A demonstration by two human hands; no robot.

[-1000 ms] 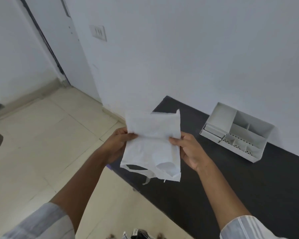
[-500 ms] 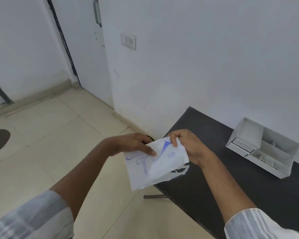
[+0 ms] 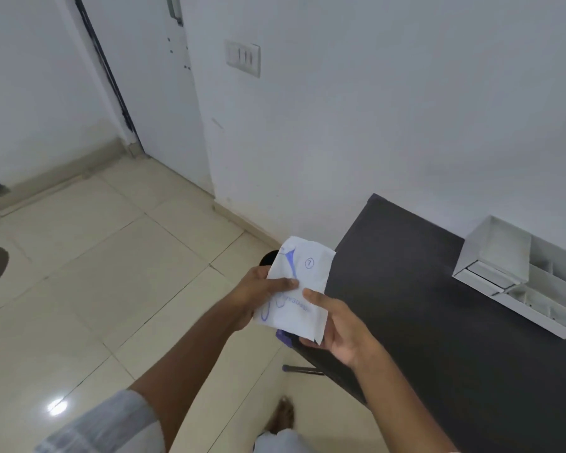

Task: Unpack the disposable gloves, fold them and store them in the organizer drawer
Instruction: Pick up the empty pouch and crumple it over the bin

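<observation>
A white paper glove packet [image 3: 303, 282] with blue print faces me, held in the air beside the left end of the black table [image 3: 438, 322]. My left hand [image 3: 258, 292] pinches its left edge with the thumb on top. My right hand [image 3: 335, 325] supports its lower right corner from below. The gloves themselves are not visible. The white organizer [image 3: 517, 276] with its small drawers stands at the table's far right, against the wall.
A white wall with a switch plate [image 3: 243, 57] rises behind the table, and a door [image 3: 164, 76] stands to its left. Beige floor tiles [image 3: 111, 273] spread left of the table. My bare foot [image 3: 283, 416] shows below, near a table leg [image 3: 303, 369].
The packet has been turned from its blank side to its printed side and now stands more upright. My right hand has shifted from its top edge to its lower corner. The view has swung left.
</observation>
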